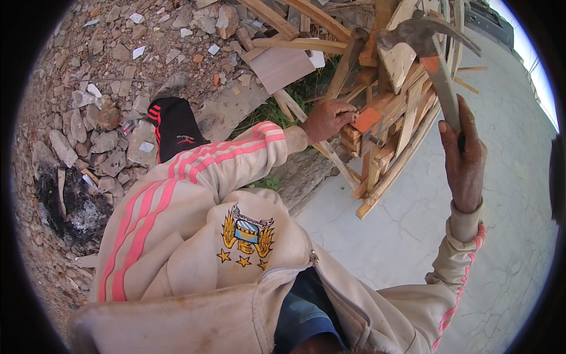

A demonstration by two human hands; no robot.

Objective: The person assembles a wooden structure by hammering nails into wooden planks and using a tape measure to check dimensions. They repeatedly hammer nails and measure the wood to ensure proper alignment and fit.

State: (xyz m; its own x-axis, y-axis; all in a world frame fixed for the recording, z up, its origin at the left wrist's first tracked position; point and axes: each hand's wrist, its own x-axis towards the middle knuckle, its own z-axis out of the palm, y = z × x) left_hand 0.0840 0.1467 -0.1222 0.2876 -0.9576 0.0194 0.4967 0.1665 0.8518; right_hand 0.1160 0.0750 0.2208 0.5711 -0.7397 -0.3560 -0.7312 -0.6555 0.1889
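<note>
My right hand (464, 159) grips the grey handle of a claw hammer (441, 76), raised on the right with its dark metal head above the wood. To the left, my left hand (327, 121) rests at the near end of a pile of wooden pieces, thumb and fingers pinched together. Whatever sits between those fingertips is too small to make out. Right beside them lies a flat orange piece (367, 120) on top of the stacked wood (386, 106). The hammer head is well apart from the left hand.
Rubble with broken stones and tile bits (106, 112) covers the ground on the left, with a blackened ash patch (76, 203). Long wooden strips (300, 44) stick out at the top. A cracked pale concrete surface (507, 194) spreads on the right. Green weeds (268, 118) grow between.
</note>
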